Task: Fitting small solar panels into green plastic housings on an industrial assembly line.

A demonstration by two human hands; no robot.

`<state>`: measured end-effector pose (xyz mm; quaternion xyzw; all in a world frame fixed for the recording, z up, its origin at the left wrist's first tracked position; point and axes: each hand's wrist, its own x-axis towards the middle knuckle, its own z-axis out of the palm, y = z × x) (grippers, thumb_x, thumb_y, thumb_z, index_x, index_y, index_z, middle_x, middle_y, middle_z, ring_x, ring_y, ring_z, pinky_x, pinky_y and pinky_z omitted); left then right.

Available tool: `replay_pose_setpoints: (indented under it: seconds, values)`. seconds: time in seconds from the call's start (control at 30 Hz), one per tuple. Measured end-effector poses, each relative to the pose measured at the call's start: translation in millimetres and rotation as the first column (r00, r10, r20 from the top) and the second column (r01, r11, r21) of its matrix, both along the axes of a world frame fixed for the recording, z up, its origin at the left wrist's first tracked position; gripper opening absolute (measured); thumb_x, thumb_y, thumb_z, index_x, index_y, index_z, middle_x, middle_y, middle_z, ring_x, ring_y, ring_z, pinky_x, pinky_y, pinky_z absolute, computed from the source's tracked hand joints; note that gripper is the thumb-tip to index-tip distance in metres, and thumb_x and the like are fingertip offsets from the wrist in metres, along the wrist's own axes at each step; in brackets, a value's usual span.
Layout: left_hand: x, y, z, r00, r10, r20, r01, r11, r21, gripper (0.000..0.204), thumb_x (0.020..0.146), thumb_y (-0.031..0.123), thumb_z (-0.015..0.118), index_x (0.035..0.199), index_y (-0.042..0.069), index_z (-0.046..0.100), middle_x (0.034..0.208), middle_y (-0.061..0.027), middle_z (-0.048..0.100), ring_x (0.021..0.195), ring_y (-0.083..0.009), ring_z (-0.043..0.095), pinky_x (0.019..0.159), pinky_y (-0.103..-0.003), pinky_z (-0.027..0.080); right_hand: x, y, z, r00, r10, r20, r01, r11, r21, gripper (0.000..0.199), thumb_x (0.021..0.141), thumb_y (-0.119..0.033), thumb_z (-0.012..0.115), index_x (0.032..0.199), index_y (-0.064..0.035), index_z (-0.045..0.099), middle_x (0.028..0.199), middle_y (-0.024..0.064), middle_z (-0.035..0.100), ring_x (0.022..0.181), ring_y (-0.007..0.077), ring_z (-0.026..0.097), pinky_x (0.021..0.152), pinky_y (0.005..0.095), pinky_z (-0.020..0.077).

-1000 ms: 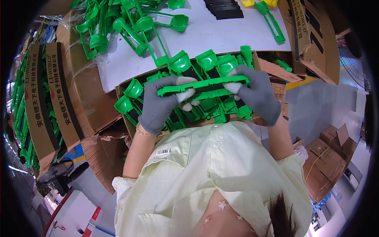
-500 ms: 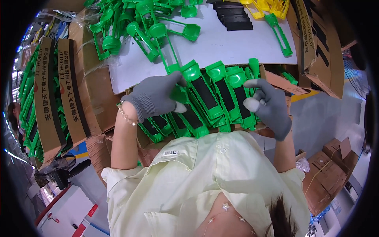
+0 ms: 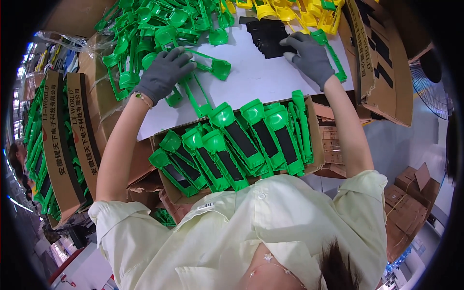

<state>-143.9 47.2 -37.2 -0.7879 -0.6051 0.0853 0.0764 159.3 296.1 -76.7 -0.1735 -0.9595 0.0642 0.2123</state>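
Right hand [image 3: 308, 58] — apparently touching black strips [image 3: 265, 37].

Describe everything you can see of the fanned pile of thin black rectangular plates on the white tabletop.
The pile of thin black rectangular plates lies flat on the white tabletop, its pieces overlapping unevenly, with one jutting left at the far end. They look plain and dark, perhaps plastic or card; their number cannot be made out. Bright yellow plastic parts lie just beyond. The gray-gloved right hand reaches in from the right, fingertips at its edge; any grip is unclear.
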Motion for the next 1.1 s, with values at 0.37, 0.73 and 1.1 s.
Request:
replay_pose_setpoints:
  seconds: [0.37, 0.73, 1.1]
  values:
    - [-19.8, 1.1, 0.2, 0.985, -0.156, 0.073, 0.159, 0.987, -0.033, 0.041, 0.071, 0.006, 0.058, 0.112, 0.009, 0.051, 0.131, -0.0078, 0.047, 0.120, -0.0294, 0.044, 0.100, -0.042, 0.039, -33.8, -14.0, 11.4, 0.940, 0.098, 0.328, 0.021, 0.940, -0.339, 0.031, 0.070, -0.023, 0.069, 0.096, -0.0097, 0.059, 0.095, 0.0080, 0.061, 0.088, 0.0256, 0.061, 0.074, 0.0345, 0.0483]
    - [-7.4, -17.5, 39.8, 0.973, -0.079, 0.218, 0.040, 0.983, 0.178, 0.044, 0.074, 0.002, 0.058, 0.117, 0.009, 0.055, 0.102, -0.0096, 0.060, 0.099, -0.0289, 0.054, 0.082, -0.037, 0.047, 7.0, -40.1, 47.6, 0.994, -0.104, 0.019, 0.099, 0.852, -0.514, 0.026, 0.079, -0.024, 0.067, 0.098, -0.0057, 0.064, 0.079, 0.0039, 0.063, 0.069, 0.0142, 0.057, 0.064, 0.0265, 0.0448]
    - [126.3, -59.7, 55.5, -0.572, 0.095, 0.815, -0.503, 0.744, -0.440, 0.024, 0.090, 0.013, 0.055, 0.112, 0.002, 0.052, 0.102, -0.0165, 0.064, 0.073, -0.0230, 0.067, 0.053, -0.025, 0.054, 40.4, -132.0, 122.3, 0.844, -0.459, -0.279, -0.037, 0.468, -0.883, 0.018, 0.088, -0.021, 0.060, 0.101, -0.0070, 0.058, 0.074, 0.0031, 0.063, 0.050, 0.0019, 0.050, 0.040, 0.0143, 0.0332]
